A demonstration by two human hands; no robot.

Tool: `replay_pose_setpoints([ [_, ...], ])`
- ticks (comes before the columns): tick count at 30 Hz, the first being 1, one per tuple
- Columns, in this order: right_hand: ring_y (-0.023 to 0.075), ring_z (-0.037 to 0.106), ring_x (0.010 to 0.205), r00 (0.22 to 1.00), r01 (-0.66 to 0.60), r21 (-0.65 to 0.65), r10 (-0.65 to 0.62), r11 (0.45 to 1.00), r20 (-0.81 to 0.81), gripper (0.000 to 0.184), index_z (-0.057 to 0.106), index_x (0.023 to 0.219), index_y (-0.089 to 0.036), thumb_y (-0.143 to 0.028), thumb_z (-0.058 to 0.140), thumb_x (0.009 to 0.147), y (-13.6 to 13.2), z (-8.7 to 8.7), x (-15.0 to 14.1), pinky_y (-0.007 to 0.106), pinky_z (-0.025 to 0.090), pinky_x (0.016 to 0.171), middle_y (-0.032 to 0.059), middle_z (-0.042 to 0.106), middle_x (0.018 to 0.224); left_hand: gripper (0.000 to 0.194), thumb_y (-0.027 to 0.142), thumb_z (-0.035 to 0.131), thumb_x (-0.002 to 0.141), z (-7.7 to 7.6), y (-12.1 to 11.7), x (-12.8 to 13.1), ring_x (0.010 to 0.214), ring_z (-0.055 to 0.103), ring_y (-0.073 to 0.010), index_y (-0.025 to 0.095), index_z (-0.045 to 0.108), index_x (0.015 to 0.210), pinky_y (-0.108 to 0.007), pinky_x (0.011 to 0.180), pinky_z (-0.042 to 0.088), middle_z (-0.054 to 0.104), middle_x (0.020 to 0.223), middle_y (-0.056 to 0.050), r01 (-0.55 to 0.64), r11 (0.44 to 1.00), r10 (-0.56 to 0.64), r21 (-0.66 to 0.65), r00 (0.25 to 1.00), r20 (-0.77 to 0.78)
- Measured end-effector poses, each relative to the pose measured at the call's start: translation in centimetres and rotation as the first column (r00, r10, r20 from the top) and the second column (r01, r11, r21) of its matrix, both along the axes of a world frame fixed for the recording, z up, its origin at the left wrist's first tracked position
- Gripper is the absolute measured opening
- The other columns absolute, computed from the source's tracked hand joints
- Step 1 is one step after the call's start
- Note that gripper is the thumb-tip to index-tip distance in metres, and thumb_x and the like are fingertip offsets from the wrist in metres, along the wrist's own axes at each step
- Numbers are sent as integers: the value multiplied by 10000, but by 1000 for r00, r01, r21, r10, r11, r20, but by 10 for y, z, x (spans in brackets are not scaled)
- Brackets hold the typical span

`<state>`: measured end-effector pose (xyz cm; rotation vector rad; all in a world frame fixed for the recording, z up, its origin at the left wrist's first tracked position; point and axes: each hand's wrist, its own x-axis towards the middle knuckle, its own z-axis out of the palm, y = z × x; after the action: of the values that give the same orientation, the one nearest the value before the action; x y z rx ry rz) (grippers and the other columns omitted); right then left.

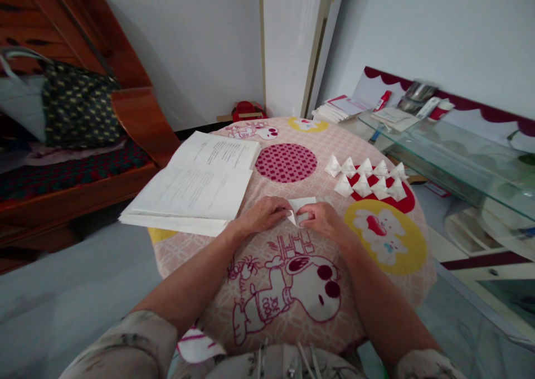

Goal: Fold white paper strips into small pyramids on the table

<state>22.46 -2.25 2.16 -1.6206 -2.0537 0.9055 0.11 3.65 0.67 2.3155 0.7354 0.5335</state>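
Folded paper (308,202) between hands (267,213) (322,218), flap (292,217) pointing nearward, long axis unclear

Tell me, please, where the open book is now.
In the head view, the open book lies on the left side of the table, left of both the left hand and the pink checkered oval.

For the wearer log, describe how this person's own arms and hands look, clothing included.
The left hand and right hand are ungloved, and the forearms are bare, with no watch or bracelet showing. The roughly elbow-length sleeves are pale with a darker print.
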Motion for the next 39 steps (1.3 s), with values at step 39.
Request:
replay_pose_setpoints([
  [39,138,552,672,962,-265,110,256,958,94,220,830,825,-223,-153,622,847,-19,-1,16,268,362,639,21,613,748,79,140,574,890,-17,-7,31,894,587,-216,177,587,823,-349,838,499,604,867,-65,-244,935,269,255,961,-67],
])
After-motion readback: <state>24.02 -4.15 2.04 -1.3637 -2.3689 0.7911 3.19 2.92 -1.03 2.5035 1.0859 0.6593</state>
